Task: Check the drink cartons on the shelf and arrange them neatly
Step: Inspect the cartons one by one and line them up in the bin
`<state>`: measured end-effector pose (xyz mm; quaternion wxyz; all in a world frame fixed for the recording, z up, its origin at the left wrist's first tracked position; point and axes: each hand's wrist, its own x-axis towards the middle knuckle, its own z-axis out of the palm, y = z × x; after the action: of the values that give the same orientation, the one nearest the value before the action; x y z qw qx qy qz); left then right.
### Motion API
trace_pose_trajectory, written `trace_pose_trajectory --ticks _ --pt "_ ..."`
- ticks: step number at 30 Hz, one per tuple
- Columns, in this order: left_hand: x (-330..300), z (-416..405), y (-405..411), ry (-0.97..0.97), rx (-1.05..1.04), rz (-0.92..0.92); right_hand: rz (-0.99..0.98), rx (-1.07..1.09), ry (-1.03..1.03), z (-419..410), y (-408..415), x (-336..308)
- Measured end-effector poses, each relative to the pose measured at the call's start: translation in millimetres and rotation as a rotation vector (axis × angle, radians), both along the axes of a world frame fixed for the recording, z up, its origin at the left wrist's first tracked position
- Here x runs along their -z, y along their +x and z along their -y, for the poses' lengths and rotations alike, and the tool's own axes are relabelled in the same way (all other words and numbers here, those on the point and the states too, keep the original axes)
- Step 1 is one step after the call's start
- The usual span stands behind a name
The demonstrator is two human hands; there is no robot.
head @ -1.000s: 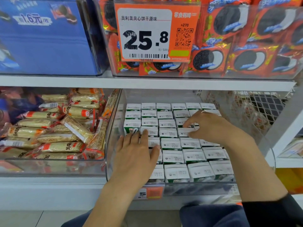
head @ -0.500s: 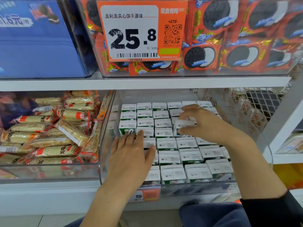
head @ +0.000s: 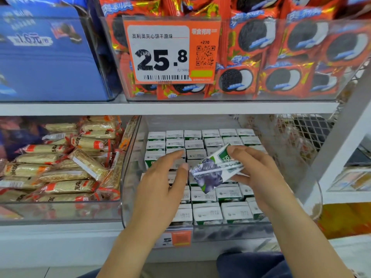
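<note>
Several small white-and-green drink cartons (head: 208, 212) stand in tight rows inside a clear plastic bin (head: 128, 173) on the lower shelf. My right hand (head: 259, 173) grips one carton (head: 214, 171), lifted out and tilted on its side above the rows; it shows a purple fruit picture and green print. My left hand (head: 162, 181) hovers beside it with fingers relaxed, its thumb close to the lifted carton's left end. Both hands cover part of the middle rows.
A clear bin of wrapped yellow snack bars (head: 60, 163) sits to the left. Above, a bin of red cookie packs (head: 281, 57) carries an orange 25.8 price tag (head: 172, 51), beside blue boxes (head: 46, 57). A white shelf upright (head: 341, 137) and wire mesh (head: 305, 129) stand at right.
My right hand has pulled one carton out of the rows and tipped it sideways. My left hand has lifted off the cartons and moved toward it. The view has moved closer.
</note>
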<state>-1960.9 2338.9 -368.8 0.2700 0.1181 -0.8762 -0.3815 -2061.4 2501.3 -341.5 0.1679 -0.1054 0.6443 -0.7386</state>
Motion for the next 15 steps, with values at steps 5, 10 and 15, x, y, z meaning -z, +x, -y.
trace_pose_trajectory --ticks 5,10,15 --pt "-3 -9 4 0.12 0.172 -0.015 0.069 -0.041 -0.051 13 7 3" --pt "-1 -9 4 0.033 0.178 -0.034 0.058 -0.089 -0.119 18 10 3" --pt "1 -4 4 -0.002 0.168 -0.06 0.006 -0.141 -0.124 18 13 2"
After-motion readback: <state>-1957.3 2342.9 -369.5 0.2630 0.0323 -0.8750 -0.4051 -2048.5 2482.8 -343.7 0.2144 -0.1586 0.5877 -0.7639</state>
